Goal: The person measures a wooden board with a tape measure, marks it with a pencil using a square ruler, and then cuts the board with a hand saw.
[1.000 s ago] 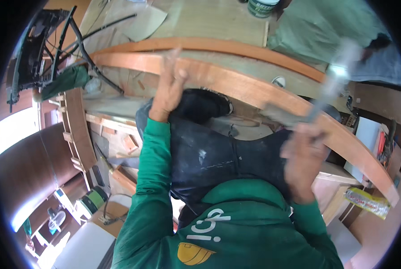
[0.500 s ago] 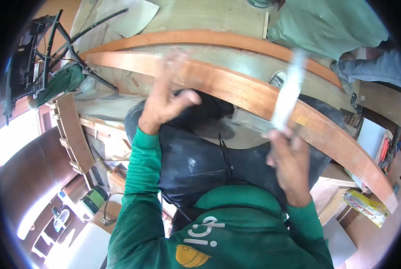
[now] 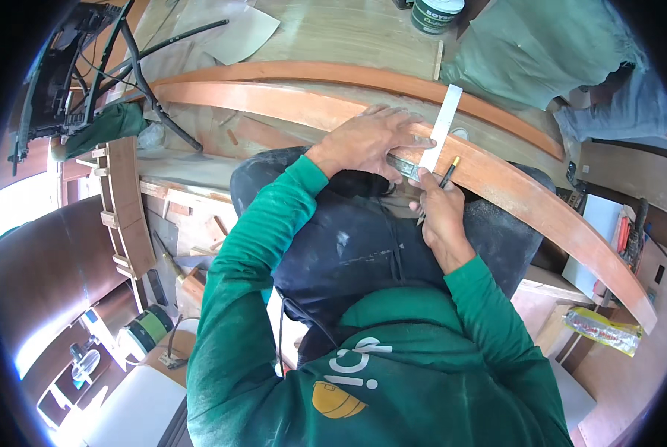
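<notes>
A long curved orange-brown wooden strip (image 3: 549, 208) crosses in front of me over my dark-clad legs. A metal try square (image 3: 441, 123) sits against it, its pale blade lying across the top and its stock on the near side. My left hand (image 3: 371, 141) is closed over the strip and square, thumb by the stock. My right hand (image 3: 441, 216) is closed on a dark pencil (image 3: 448, 173) with a yellow end, its thumb at the square's stock. A second curved strip (image 3: 311, 74) lies just beyond.
Black metal frame (image 3: 65, 74) at upper left; tub (image 3: 434, 16) and green sheet (image 3: 527, 52) at the back, with grey-blue fabric (image 3: 609, 112) beside them. A wooden ribbed piece (image 3: 125, 208) stands left, a green-labelled can (image 3: 143, 328) lower left, a yellow packet (image 3: 602, 331) at right.
The square has moved left and down from mid-air onto the strip. My left hand has shifted right and closed over it; my right hand has moved left to the square's stock.
</notes>
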### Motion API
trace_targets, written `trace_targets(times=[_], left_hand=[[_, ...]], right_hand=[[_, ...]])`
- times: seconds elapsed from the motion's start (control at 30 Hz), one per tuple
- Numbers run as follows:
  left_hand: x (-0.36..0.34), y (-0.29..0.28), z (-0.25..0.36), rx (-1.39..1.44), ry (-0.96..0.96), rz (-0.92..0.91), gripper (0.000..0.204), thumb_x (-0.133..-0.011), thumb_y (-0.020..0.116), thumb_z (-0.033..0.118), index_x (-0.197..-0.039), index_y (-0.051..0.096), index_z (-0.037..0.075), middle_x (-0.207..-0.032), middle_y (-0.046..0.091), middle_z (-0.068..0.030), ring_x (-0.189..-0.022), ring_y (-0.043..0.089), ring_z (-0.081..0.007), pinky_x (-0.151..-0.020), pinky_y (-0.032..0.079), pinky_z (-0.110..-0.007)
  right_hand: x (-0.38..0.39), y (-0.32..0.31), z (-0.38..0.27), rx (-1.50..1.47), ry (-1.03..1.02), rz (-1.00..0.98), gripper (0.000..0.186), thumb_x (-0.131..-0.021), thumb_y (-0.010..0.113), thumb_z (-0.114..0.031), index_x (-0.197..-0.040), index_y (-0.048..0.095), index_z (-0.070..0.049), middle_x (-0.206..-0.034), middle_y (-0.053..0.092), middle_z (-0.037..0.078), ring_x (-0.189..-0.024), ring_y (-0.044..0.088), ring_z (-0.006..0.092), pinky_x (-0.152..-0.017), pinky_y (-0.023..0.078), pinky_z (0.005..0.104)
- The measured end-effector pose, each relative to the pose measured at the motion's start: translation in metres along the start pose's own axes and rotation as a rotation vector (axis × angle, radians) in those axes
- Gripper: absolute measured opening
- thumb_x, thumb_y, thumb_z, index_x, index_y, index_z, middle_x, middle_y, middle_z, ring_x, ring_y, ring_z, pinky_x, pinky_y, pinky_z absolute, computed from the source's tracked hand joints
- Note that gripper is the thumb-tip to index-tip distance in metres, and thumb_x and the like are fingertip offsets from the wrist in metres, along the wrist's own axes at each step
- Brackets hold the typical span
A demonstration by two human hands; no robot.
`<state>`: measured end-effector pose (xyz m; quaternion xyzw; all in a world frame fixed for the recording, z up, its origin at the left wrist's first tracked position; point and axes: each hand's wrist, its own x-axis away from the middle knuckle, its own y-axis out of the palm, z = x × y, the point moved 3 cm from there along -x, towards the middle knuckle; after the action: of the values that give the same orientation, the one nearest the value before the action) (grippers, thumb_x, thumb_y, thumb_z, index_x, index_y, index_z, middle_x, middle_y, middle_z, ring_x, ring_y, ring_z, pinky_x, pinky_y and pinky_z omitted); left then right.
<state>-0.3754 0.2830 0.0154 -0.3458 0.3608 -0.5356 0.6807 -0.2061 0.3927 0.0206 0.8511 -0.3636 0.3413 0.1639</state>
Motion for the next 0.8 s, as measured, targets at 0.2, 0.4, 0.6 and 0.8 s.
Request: trace_targets(times=[0.2,0.4,0.6,0.8], left_hand=[[0.003,0.007,-0.005,0.011,-0.016,0.014,0.089,-0.073,0.085,0.064,-0.152,0.061,0.030,-0.164,0.044,-0.0114,-0.147,0.045,-0.0385,-0.123,0.031,-0.064],[0.005,0.010,-0.007,0.069,0.006,0.033,0.091,-0.074,0.084,0.066,-0.154,0.059,0.031,-0.168,0.041,-0.0080,-0.152,0.037,-0.0400,-0.124,0.027,-0.065],[0.003,0.013,-0.009,0.031,0.000,0.009,0.092,-0.073,0.085,0.065,-0.155,0.058,0.033,-0.171,0.038,-0.0019,-0.151,0.037,-0.0411,-0.123,0.028,-0.065],[0.002,0.014,-0.009,0.023,0.025,0.039,0.093,-0.070,0.090,0.056,-0.155,0.057,0.036,-0.170,0.040,-0.0001,-0.147,0.041,-0.0403,-0.120,0.031,-0.063]], right_hand=[[-0.005,0.002,0.000,0.024,0.040,-0.021,0.025,-0.105,0.069,-0.019,-0.118,0.070,0.002,-0.101,0.073,0.008,-0.080,0.066,0.0123,-0.056,0.052,0.0277],[-0.002,0.004,0.000,0.016,0.036,-0.016,0.024,-0.104,0.072,-0.023,-0.113,0.071,-0.002,-0.094,0.072,0.004,-0.065,0.052,0.0075,-0.056,0.050,0.0275],[-0.004,0.004,0.000,0.028,0.030,-0.013,0.021,-0.103,0.075,-0.025,-0.110,0.073,-0.005,-0.093,0.070,0.002,-0.060,0.046,0.0060,-0.057,0.050,0.0280],[-0.007,0.000,-0.001,0.049,0.038,-0.058,0.030,-0.107,0.066,-0.024,-0.120,0.069,0.003,-0.102,0.072,0.009,-0.067,0.061,0.0112,-0.056,0.054,0.0295]])
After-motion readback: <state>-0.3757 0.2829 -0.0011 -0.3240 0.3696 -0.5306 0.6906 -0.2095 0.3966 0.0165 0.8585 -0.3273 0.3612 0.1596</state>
